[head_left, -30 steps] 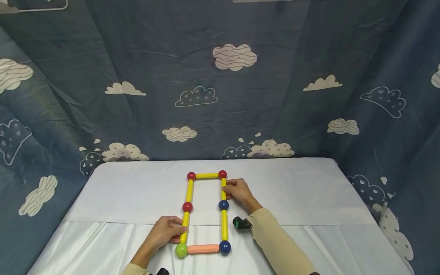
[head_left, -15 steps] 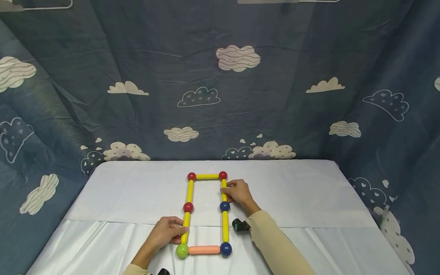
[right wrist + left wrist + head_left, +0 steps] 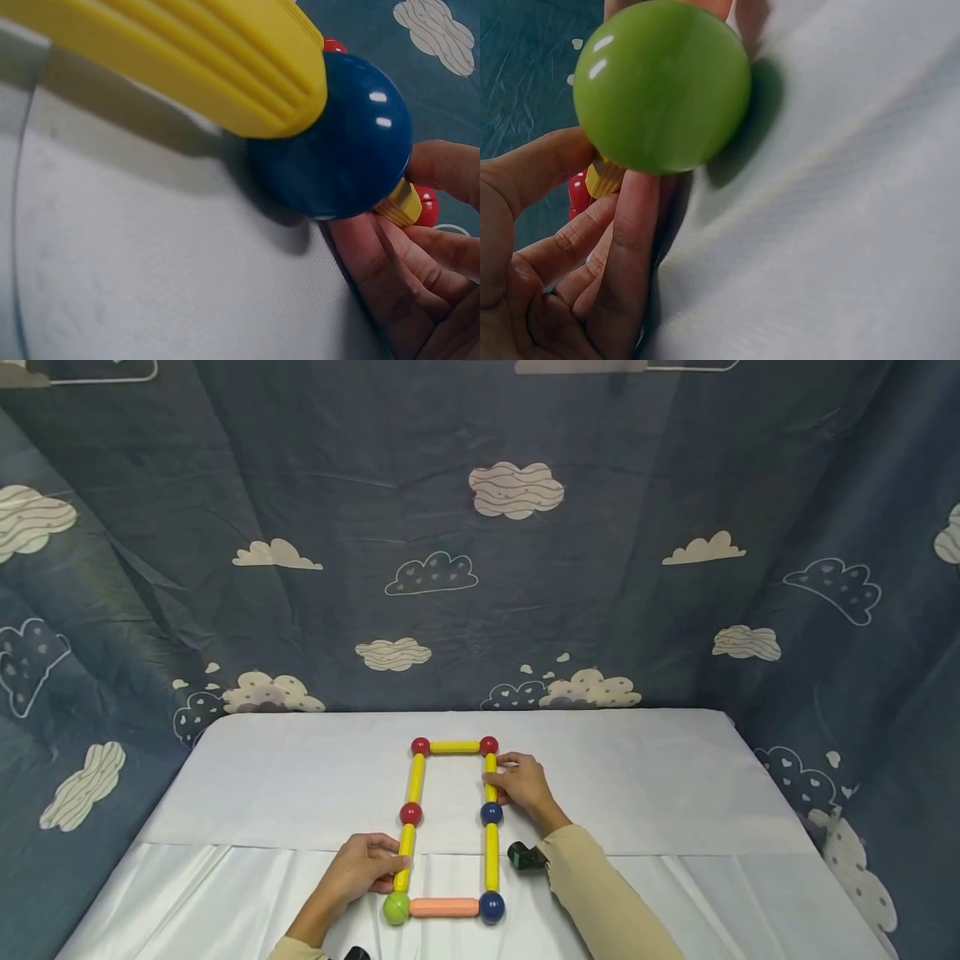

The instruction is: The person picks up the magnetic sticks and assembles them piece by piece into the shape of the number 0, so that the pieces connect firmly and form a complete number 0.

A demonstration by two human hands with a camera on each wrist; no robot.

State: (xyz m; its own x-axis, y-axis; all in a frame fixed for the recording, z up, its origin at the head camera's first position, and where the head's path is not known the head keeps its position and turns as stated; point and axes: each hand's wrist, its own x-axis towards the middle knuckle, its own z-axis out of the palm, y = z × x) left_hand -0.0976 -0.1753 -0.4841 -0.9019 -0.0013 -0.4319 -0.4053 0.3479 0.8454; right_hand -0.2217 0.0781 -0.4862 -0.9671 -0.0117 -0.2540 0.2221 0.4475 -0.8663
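Note:
A long rectangle of yellow rods, one orange rod (image 3: 444, 907) and coloured balls lies on the white cloth. My left hand (image 3: 360, 864) pinches the near left yellow rod (image 3: 407, 843), just behind the green ball (image 3: 396, 908). That ball fills much of the left wrist view. My right hand (image 3: 523, 781) pinches the far right yellow rod (image 3: 491, 792), between a red ball (image 3: 489, 745) and a blue ball (image 3: 492, 813). In the right wrist view the blue ball (image 3: 337, 142) partly hides the fingers. Another blue ball (image 3: 491, 907) forms the near right corner.
Red balls (image 3: 421, 747) sit at the far left corner and midway along the left side. The white-covered table (image 3: 637, 793) ends at a dark blue curtain (image 3: 585, 593) printed with clouds. A black wrist device (image 3: 527, 856) hangs by the right sleeve.
Both hands keep their pinch on the same rods. The frame's far end sits very slightly lower and further right in the head view; otherwise little differs.

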